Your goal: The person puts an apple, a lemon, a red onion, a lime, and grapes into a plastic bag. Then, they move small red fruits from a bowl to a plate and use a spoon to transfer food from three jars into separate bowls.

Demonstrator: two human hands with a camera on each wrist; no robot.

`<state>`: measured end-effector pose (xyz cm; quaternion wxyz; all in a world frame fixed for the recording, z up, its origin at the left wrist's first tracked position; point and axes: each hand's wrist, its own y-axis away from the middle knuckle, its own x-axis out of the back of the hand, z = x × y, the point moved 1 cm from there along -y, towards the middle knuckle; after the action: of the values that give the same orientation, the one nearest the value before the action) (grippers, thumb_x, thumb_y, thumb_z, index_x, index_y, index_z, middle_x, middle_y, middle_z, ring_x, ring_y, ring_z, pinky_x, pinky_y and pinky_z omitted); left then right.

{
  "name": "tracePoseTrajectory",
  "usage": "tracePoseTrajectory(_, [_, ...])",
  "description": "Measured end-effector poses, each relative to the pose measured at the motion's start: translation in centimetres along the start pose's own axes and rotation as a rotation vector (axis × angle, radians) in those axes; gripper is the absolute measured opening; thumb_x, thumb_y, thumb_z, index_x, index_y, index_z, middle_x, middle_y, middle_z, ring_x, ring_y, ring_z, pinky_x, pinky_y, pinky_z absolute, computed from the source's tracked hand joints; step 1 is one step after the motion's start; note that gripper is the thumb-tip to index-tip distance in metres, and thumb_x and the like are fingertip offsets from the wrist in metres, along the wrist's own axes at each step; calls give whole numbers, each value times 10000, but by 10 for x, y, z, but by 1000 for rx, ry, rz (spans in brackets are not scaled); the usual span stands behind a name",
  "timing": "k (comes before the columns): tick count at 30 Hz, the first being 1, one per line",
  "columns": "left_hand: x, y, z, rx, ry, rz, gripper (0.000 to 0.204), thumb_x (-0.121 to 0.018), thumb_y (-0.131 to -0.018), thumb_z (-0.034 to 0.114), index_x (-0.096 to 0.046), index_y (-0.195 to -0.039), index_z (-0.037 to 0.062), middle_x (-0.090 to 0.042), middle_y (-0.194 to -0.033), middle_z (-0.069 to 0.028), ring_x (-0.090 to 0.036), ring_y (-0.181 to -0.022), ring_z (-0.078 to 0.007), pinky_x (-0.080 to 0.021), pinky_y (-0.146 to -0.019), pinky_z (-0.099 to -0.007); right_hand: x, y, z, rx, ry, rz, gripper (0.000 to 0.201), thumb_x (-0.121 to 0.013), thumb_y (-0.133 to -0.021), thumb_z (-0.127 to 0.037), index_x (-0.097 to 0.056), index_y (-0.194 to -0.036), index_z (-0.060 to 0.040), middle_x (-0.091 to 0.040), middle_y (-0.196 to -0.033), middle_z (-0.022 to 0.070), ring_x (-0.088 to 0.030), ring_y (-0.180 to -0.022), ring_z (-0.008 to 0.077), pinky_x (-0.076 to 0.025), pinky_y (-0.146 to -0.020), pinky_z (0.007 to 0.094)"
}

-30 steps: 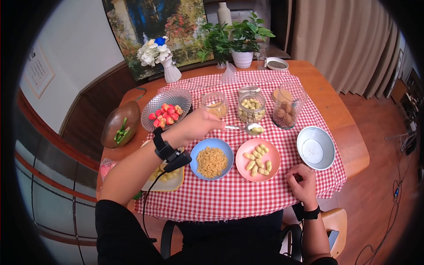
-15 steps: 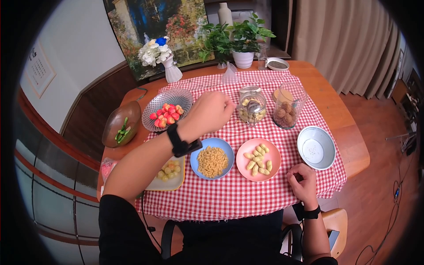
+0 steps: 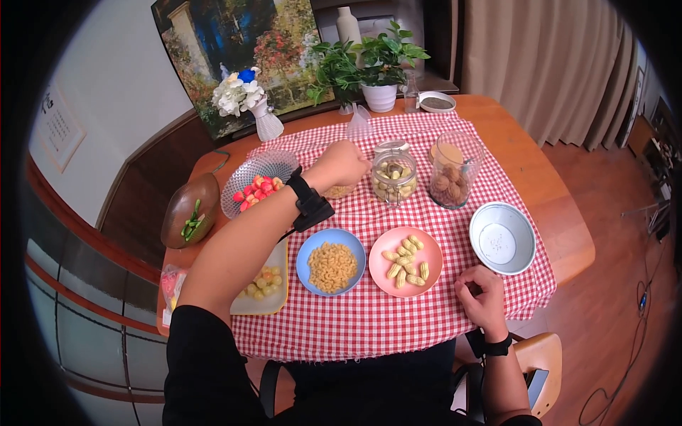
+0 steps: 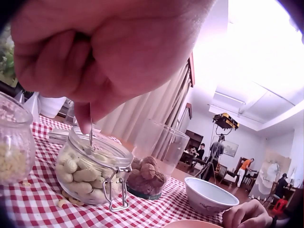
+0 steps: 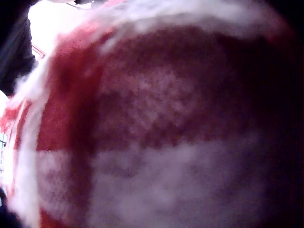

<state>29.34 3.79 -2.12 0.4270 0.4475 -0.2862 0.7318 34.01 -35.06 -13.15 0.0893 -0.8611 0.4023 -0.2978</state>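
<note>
My left hand (image 3: 344,165) grips a metal spoon (image 4: 91,137) by its handle, fingers curled round it. The spoon points down into the mouth of a clip-top glass jar (image 4: 114,161) holding unshelled peanuts (image 4: 83,180); its bowl is mostly hidden there. The jar's lid hangs back behind it. Just left of it is a glass jar of pasta (image 4: 14,137), largely covered by my hand in the head view. Loosely curled, my right hand (image 3: 483,297) rests on the checked cloth in front of a white bowl (image 3: 503,238). Only blurred cloth fills the right wrist view.
In front are a pink plate (image 3: 380,280) of peanuts, a blue plate (image 3: 304,266) of pasta and a grape tray (image 3: 259,307). Walnuts in a tall glass jar (image 3: 455,153) stand right. A glass bowl (image 3: 245,170) of red fruit stands left; a funnel (image 3: 360,124) and plants lie behind.
My left hand has brought the spoon, which carried a peanut in front of the jar, over its mouth and down into it. The head view shifted slightly. My right hand stayed put.
</note>
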Motion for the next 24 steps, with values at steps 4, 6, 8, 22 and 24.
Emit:
tracePoseTrajectory(4, [0, 2, -9, 232, 405, -89, 230, -752, -929, 241, -803, -861, 28, -669, -653, -30, -538, -540, -126, -415, -513, -334, 1, -1, -3, 7, -15, 5, 39, -707, -824, -28, -686, -830, 4, -686, -826, 86, -645, -647, 169, -499, -586, 270])
tracePoseTrajectory(6, [7, 9, -5, 276, 458, -141, 210, -744, -937, 231, -805, -867, 42, -640, -641, -7, -492, -531, -97, -363, -490, -305, 1, -1, -2, 11, -7, 3, 39, -706, -823, -28, -686, -830, 4, -686, -825, 86, -645, -647, 170, -500, -586, 270])
tracePoseTrajectory(8, [9, 13, -7, 321, 512, -192, 193, -736, -944, 221, -808, -873, 57, -611, -630, 16, -446, -521, -68, -310, -467, -275, 0, -1, -1, 15, 1, -1, 38, -706, -822, -28, -686, -829, 4, -685, -824, 86, -645, -647, 171, -501, -586, 271])
tracePoseTrajectory(22, [7, 28, -23, 373, 765, -144, 145, -671, -995, 195, -747, -1067, 95, -521, -694, 86, -326, -526, -26, -235, -452, -225, -1, -1, -3, -8, 16, -6, 42, -708, -832, -33, -688, -826, 4, -676, -814, 86, -644, -654, 166, -496, -581, 272])
tracePoseTrajectory(24, [8, 34, -19, 366, 822, -125, 137, -672, -995, 192, -746, -1065, 100, -515, -689, 87, -326, -527, -22, -232, -451, -221, -2, 0, -2, -15, 16, -5, 42, -708, -832, -34, -688, -828, 3, -674, -812, 84, -641, -654, 162, -494, -581, 271])
